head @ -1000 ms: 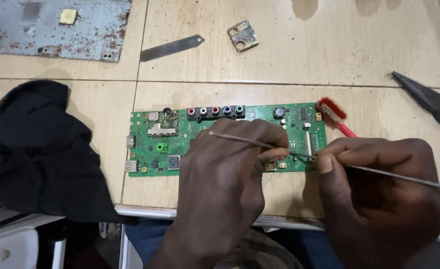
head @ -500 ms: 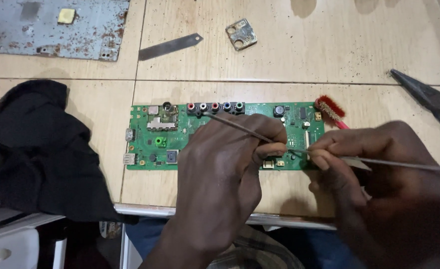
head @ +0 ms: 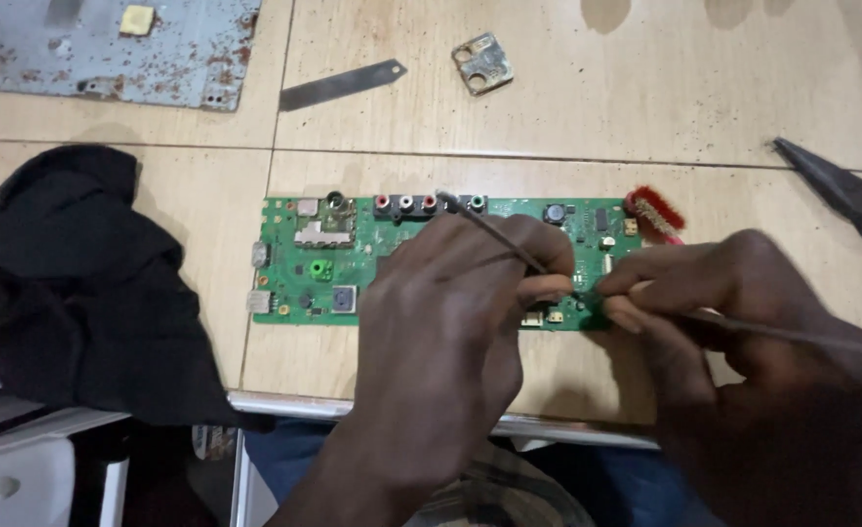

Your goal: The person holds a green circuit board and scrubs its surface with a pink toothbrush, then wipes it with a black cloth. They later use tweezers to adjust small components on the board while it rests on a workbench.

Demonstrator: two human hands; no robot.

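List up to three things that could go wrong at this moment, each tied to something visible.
1. Both hands, left and right, bring thin tools together on one crowded spot of the circuit board; a slip could scratch or bridge nearby parts.
2. The board lies loose on the table near its edge, so pressure might shift it.
3. The left hand hides much of the board, so the work point is hard to see.
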